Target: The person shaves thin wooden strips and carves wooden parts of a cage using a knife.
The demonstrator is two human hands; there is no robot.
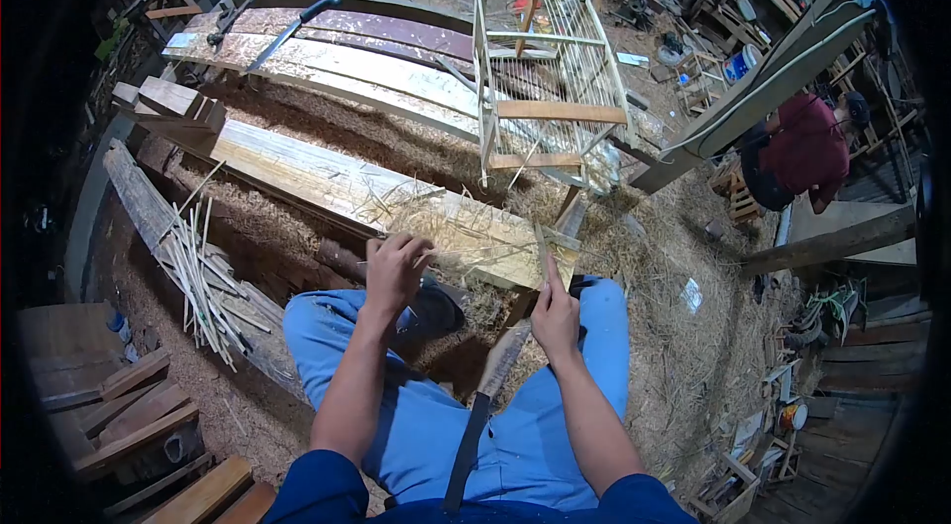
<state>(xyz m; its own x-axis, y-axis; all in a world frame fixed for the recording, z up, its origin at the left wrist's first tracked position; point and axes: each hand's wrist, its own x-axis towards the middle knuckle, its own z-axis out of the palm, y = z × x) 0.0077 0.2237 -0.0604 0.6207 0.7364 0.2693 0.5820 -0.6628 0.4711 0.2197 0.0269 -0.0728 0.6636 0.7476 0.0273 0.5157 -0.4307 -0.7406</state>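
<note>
My left hand [394, 271] is closed in a pinch on one end of a thin bamboo strip [471, 252] above the near edge of the wooden bench [327, 172]. The strip runs right, across to the blade in my other hand. My right hand [557, 318] is wrapped round a knife [543, 255], its blade pointing away from me and the index finger stretched along it. Behind that hand, a worn wooden length with a dark end [503, 361] slants back over my lap. Fine shavings [436, 219] lie heaped on the bench under the strip.
A slatted wooden cage [560, 113] stands beyond the bench. On a farther plank lies a long knife [287, 37]. Several pale bamboo sticks [203, 291] rest on a board at left. A post [733, 108] leans at right, near a person in a maroon shirt [804, 150].
</note>
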